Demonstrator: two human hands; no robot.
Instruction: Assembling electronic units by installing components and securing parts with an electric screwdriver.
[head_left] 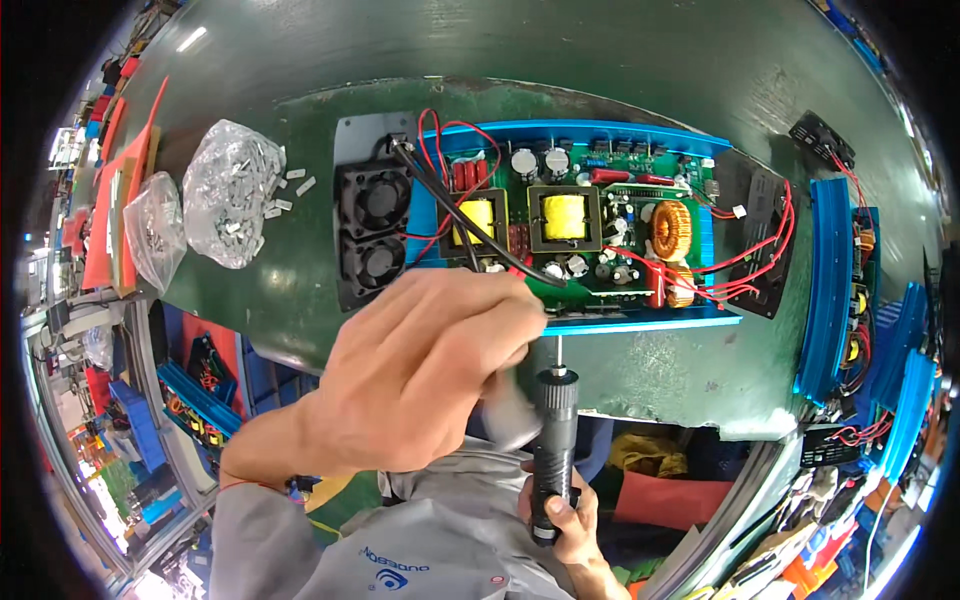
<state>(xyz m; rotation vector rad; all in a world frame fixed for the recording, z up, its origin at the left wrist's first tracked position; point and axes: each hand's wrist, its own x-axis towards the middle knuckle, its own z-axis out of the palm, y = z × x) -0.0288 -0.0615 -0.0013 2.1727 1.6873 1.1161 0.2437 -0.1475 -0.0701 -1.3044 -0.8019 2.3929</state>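
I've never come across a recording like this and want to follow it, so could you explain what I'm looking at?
There's no machine here: these are a person's own two bare hands. The one picture comes from a wide camera worn on the head, looking down, so straight edges bend near the rim.

On the green bench sits an open blue case with a circuit board inside. Two black fans are at its left end. Farther left are two clear bags and some loose small pieces.

The right hand holds a black screwdriver, pointing at the case's near edge. The left hand is over the near edge; I can't tell whether it holds anything.
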